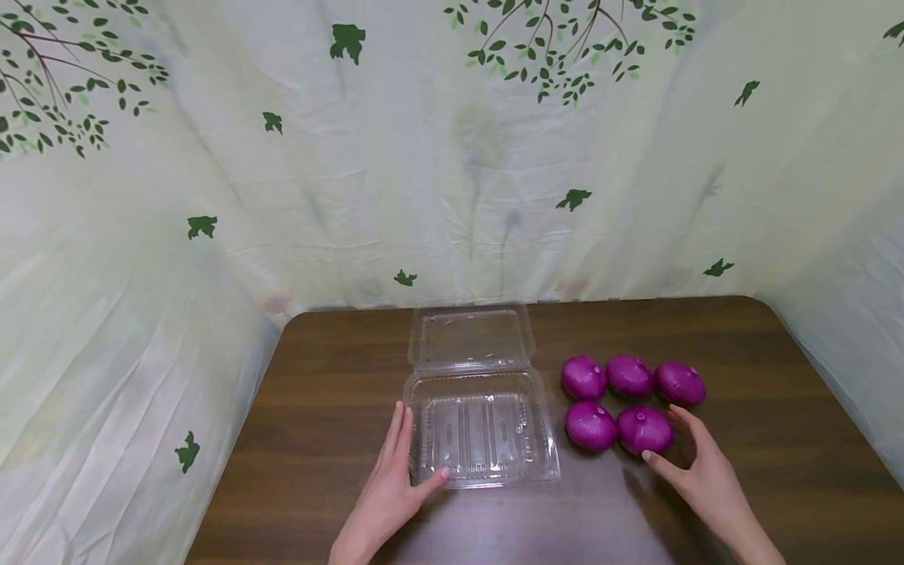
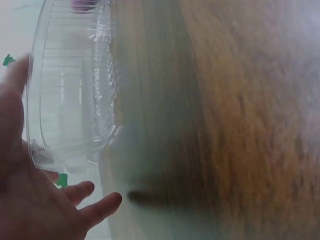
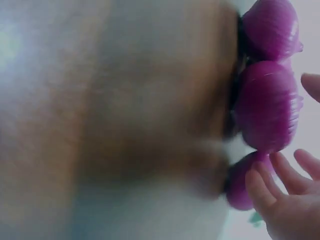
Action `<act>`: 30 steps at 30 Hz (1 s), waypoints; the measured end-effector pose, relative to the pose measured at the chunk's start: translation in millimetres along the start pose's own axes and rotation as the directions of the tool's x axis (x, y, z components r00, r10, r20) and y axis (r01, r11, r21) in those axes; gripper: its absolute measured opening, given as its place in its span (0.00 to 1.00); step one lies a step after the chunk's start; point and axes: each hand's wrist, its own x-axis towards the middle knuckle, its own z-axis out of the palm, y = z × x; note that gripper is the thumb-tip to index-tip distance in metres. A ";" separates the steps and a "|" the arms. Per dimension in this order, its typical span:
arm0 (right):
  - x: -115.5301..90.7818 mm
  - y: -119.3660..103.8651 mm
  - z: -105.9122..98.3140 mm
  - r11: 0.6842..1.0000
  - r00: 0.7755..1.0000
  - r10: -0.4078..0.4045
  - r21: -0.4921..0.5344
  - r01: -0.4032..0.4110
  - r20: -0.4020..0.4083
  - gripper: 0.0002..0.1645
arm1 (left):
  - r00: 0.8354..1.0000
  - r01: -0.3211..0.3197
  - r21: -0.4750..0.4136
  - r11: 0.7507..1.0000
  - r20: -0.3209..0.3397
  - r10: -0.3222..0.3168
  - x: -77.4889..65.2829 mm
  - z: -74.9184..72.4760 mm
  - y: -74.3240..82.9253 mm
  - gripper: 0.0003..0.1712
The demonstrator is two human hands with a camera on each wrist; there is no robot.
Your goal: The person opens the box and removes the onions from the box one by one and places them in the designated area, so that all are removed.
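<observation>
A clear plastic clamshell container (image 1: 483,479) lies on the table with its lid (image 1: 472,337) folded back. My left hand (image 1: 388,486) rests at its front left corner, fingers straight along the left side and thumb at the front rim. In the left wrist view the container wall (image 2: 65,100) stands beside that hand (image 2: 40,200). Several purple onions sit in two rows to the right. Around the front right onion (image 1: 644,430) my right hand (image 1: 706,479) spreads its thumb and fingers. In the right wrist view the thumb (image 3: 312,86) is apart from the nearest onion (image 3: 267,107).
The back row holds a left onion (image 1: 583,378), a middle onion (image 1: 629,376) and a right onion (image 1: 680,383). Another onion (image 1: 590,426) is at the front left. The brown wooden table (image 1: 304,439) ends at a white leaf-printed curtain (image 1: 424,196).
</observation>
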 end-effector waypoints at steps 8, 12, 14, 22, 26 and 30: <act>1.5 -50.1 -4.8 0.925 0.917 -0.370 -0.155 0.347 -0.150 0.43 | 0.998 -0.032 0.025 0.999 -0.060 0.034 1.7 -25.0 11.6 0.52; 3.8 -78.5 -7.5 0.869 0.880 -0.462 -0.253 0.425 -0.109 0.45 | 0.982 -0.120 0.242 0.963 -0.116 0.151 3.8 -47.1 26.3 0.48; 4.0 -88.7 -8.2 0.837 0.869 -0.489 -0.320 0.443 -0.076 0.45 | 0.964 -0.142 0.378 0.915 -0.157 0.214 4.6 -55.3 32.7 0.44; -2.3 -100.6 5.2 0.782 0.932 -0.335 -0.510 0.359 0.141 0.49 | 0.984 -0.007 0.554 0.832 -0.145 0.105 3.3 -55.7 38.4 0.43; -1.3 -97.8 12.1 0.793 0.948 -0.259 -0.520 0.317 0.183 0.50 | 0.993 0.031 0.552 0.833 -0.110 0.036 3.9 -52.0 34.6 0.46; 1.8 -95.4 15.4 0.803 0.952 -0.233 -0.514 0.302 0.197 0.51 | 0.995 0.049 0.547 0.836 -0.095 0.003 3.4 -51.6 31.8 0.47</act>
